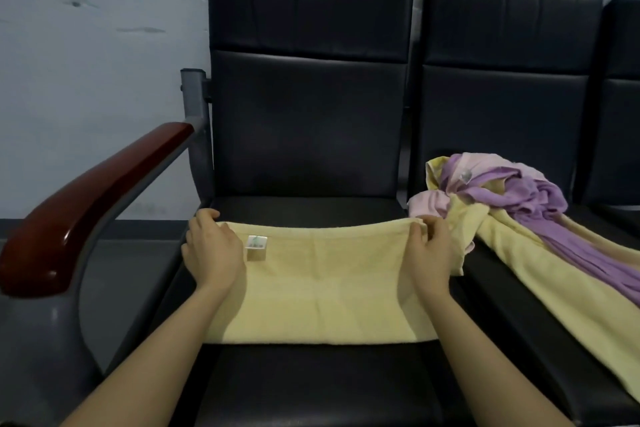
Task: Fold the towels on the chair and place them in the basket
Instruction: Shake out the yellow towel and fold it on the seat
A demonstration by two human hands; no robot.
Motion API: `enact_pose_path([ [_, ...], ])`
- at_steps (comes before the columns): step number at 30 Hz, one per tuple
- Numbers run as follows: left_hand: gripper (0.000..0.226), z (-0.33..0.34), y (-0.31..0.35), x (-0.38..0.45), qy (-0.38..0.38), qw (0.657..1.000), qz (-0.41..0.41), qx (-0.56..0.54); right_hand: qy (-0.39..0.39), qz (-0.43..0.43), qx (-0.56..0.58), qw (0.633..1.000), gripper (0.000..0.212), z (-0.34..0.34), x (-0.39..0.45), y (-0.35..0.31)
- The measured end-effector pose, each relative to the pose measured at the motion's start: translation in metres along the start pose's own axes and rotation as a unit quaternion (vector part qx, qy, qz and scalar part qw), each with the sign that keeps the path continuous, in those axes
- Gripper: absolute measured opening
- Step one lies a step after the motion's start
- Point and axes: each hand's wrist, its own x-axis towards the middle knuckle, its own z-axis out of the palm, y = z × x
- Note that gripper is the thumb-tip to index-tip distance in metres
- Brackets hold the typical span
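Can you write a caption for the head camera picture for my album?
Two hands, left hand and right hand, hold a yellow towel flat on a black chair.

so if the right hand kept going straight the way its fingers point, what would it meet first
Probably the black padded seat back: the right hand, pinching the pale yellow folded towel, points up-left over bare seat; depth is unclear.

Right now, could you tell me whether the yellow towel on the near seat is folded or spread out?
Folded: the yellow towel lies doubled, its edges pinched by the left hand and right hand.
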Motion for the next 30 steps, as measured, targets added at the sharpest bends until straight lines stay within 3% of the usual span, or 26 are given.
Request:
enact_pose_path([
  [3,0.021,0.015,-0.003,0.013,-0.007,0.999,0.014,0.028,-0.039,0.027,-0.034,0.998,0.016,0.017,0.023,0.017],
  [6,0.033,0.026,-0.008,0.019,-0.058,0.993,0.021,0.101,-0.153,0.067,-0.161,0.973,0.034,0.03,0.032,0.033],
  [9,0.052,0.032,-0.011,0.011,-0.124,0.974,0.08,0.173,-0.239,-0.011,-0.319,0.917,0.052,0.037,0.019,0.039],
  [13,0.042,0.031,-0.005,-0.014,-0.184,0.944,0.215,0.167,-0.297,-0.139,-0.304,0.894,0.046,0.042,-0.012,0.034],
  [16,0.046,0.025,0.001,-0.033,-0.308,0.888,0.274,0.204,-0.393,-0.188,-0.303,0.847,0.051,0.039,-0.028,0.026],
  [18,0.058,0.019,-0.002,-0.045,-0.424,0.824,0.248,0.282,-0.454,-0.19,-0.342,0.8,0.053,0.032,-0.035,0.025],
  [20,0.061,0.011,-0.01,-0.055,-0.468,0.796,0.211,0.321,-0.479,-0.183,-0.372,0.774,0.053,0.023,-0.044,0.026],
  [26,0.061,-0.018,-0.02,-0.079,-0.47,0.793,0.221,0.32,-0.476,-0.17,-0.373,0.778,0.051,0.005,-0.073,0.011],
  [28,0.064,-0.027,-0.02,-0.081,-0.434,0.824,0.217,0.292,-0.475,-0.147,-0.358,0.79,0.05,0.006,-0.079,0.006],
  [30,0.064,-0.034,-0.02,-0.081,-0.339,0.877,0.207,0.271,-0.471,-0.126,-0.332,0.808,0.048,0.008,-0.083,0.002],
])
